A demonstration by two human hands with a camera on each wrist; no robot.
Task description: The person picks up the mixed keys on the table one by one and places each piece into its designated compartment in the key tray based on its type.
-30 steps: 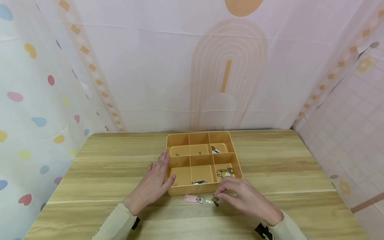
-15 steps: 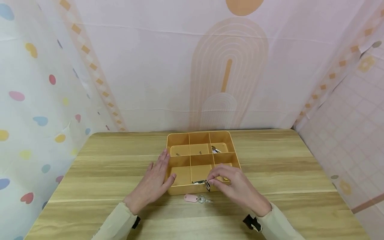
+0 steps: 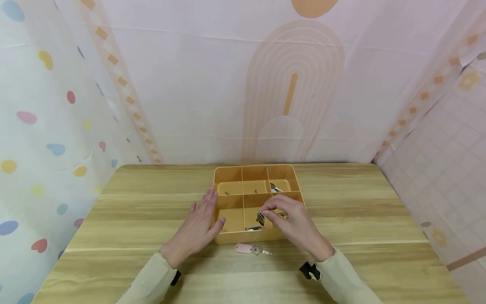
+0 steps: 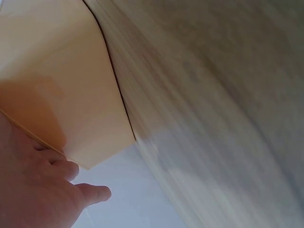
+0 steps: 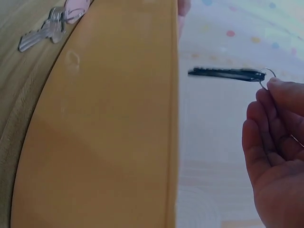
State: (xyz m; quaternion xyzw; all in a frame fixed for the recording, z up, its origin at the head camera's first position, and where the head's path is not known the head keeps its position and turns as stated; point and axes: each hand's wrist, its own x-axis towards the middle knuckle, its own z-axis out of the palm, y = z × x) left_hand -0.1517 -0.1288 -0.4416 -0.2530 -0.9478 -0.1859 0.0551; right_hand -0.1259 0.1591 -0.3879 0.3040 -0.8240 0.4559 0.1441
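My right hand (image 3: 298,221) pinches a metal ring between thumb and fingertips. From the ring hangs a small bunch of keys (image 3: 260,218), seen as a dark bundle of keys (image 5: 228,74) in the right wrist view. It is held above the front middle compartment of an orange divided box (image 3: 229,239). My left hand (image 3: 193,230) rests with straight fingers along the box's left side, the thumb over the front left part. On the table before the box lies a key (image 3: 267,252) with a pink tag (image 3: 244,248).
More keys (image 3: 254,228) lie in the front middle compartment. Others (image 3: 276,188) sit at the back right, and a yellow-tagged set (image 3: 283,215) is partly hidden in the front right. The wood-patterned table (image 3: 152,198) meets a patterned cloth (image 3: 197,97) behind and at both sides.
My right hand has lifted the bunch of keys off the table beside the pink-tagged key and carried it up and forward over the box's front wall. The left hand stays at the box's side.
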